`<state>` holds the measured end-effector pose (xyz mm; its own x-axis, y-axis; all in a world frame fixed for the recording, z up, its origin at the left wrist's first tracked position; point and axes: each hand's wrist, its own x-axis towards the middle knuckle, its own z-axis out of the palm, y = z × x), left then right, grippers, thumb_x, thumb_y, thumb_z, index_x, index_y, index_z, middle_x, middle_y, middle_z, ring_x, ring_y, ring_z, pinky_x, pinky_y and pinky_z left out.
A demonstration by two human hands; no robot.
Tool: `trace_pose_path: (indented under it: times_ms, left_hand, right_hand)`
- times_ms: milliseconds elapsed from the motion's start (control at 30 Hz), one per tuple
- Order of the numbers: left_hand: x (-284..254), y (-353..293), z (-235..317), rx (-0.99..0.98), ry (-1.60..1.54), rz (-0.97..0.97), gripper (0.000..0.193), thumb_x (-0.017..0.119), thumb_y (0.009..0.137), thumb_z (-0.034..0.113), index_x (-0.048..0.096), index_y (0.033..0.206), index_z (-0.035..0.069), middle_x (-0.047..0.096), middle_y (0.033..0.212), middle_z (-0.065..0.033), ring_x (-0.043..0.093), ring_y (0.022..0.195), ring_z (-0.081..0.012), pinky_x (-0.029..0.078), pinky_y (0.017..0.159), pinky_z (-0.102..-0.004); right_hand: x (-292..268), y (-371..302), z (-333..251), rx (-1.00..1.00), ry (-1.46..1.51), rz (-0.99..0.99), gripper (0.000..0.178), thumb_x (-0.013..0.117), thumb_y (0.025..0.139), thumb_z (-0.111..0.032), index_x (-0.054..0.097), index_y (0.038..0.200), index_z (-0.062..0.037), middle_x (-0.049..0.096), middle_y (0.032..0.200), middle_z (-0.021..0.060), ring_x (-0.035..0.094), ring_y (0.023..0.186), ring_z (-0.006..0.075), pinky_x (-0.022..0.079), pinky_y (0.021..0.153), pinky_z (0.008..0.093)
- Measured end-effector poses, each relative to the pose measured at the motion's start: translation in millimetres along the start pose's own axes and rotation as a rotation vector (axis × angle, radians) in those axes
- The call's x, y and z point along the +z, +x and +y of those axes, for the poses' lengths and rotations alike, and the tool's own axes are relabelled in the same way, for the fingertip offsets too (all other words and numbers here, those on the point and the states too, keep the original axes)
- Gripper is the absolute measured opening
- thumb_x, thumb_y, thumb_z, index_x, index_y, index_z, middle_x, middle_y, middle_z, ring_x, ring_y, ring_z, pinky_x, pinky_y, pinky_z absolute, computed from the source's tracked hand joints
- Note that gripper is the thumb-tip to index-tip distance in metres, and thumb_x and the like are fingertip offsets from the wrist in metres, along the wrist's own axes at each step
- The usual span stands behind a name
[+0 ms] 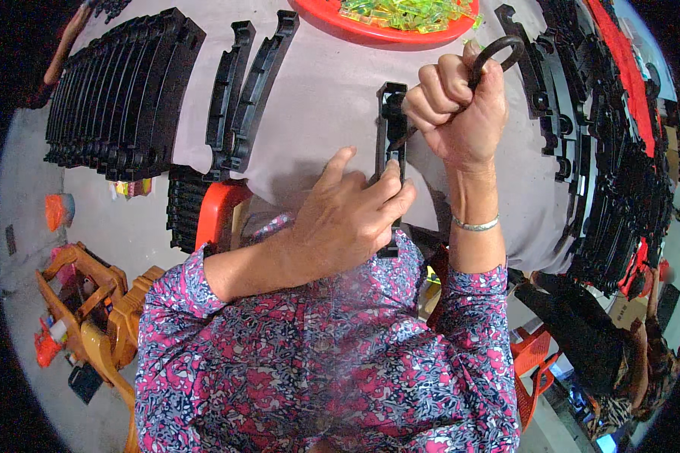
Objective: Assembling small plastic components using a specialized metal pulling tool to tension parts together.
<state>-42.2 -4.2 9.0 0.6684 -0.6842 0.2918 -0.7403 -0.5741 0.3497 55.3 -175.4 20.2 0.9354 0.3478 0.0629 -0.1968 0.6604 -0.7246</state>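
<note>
Black plastic strip [393, 106], long, narrow and channelled, stands lengthwise before us, its near end by the floral shirt [317, 340]. Our right grip [461, 106] is a tight fist around a dark ring-handled tool [488, 54], the smooth round loop poking out above the thumb; its thin shaft slants down to the strip, which lies just left of that fist. Our left grip [351, 211] is across the strip's lower half, one finger sticking out, others bent over the plastic; we can't tell if they pinch it. Beyond, on the pale, smooth-covered table [317, 83], a glossy red basin [385, 41] holds translucent yellow-green pieces [408, 13]; to our left, ribbed black strips [117, 90] stand packed in a row.
</note>
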Motion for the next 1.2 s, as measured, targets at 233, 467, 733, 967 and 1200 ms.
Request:
trace_pose_path:
  times_ms: [233, 467, 733, 967, 1200]
  left_hand:
    - [4, -3, 1, 0.001, 0.018, 0.021, 0.046, 0.07, 0.07, 0.015, 0.061, 0.116, 0.012, 0.058, 0.115, -0.0081, 0.059, 0.069, -0.0174, 0.037, 0.098, -0.0438]
    - [2, -3, 2, -0.01, -0.022, -0.026, 0.049, 0.07, 0.07, 0.015, 0.06, 0.118, 0.011, 0.057, 0.118, -0.0105, 0.061, 0.071, -0.0184, 0.041, 0.095, -0.0432]
    - [3, 0, -1, -0.01, -0.1, -0.056, 0.05, 0.07, 0.07, 0.014, 0.059, 0.119, 0.008, 0.057, 0.118, -0.0129, 0.062, 0.084, -0.0233, 0.045, 0.089, -0.0409]
    - [2, 1, 4, -0.06, -0.149, -0.076, 0.049, 0.07, 0.068, 0.011, 0.06, 0.116, 0.007, 0.059, 0.116, -0.0133, 0.062, 0.087, -0.0243, 0.046, 0.085, -0.0412]
    - [-4, 3, 7, -0.093, -0.123, -0.114, 0.05, 0.07, 0.068, 0.011, 0.06, 0.117, 0.009, 0.058, 0.119, -0.0119, 0.061, 0.083, -0.0237, 0.045, 0.083, -0.0403]
  right_hand:
    - [10, 1, 1, 0.014, 0.006, 0.073, 0.046, 0.031, 0.098, -0.038, 0.028, 0.059, -0.0156, 0.022, 0.049, -0.0054, 0.014, 0.042, 0.0069, 0.015, 0.038, 0.025]
    - [14, 1, 1, 0.032, -0.075, 0.136, 0.044, 0.032, 0.097, -0.038, 0.028, 0.059, -0.0155, 0.023, 0.048, -0.0045, 0.016, 0.042, 0.0071, 0.016, 0.038, 0.025]
    - [7, 6, 2, 0.08, -0.058, 0.094, 0.044, 0.033, 0.097, -0.037, 0.028, 0.059, -0.0153, 0.023, 0.049, -0.0048, 0.017, 0.042, 0.0069, 0.015, 0.038, 0.0247]
    - [5, 3, 7, 0.119, -0.059, 0.125, 0.047, 0.033, 0.098, -0.042, 0.028, 0.059, -0.0159, 0.022, 0.051, -0.0051, 0.015, 0.044, 0.0074, 0.014, 0.04, 0.0251]
    - [-10, 0, 5, 0.098, 0.03, 0.038, 0.05, 0.033, 0.098, -0.047, 0.029, 0.059, -0.016, 0.021, 0.052, -0.0051, 0.015, 0.044, 0.0082, 0.013, 0.04, 0.0255]
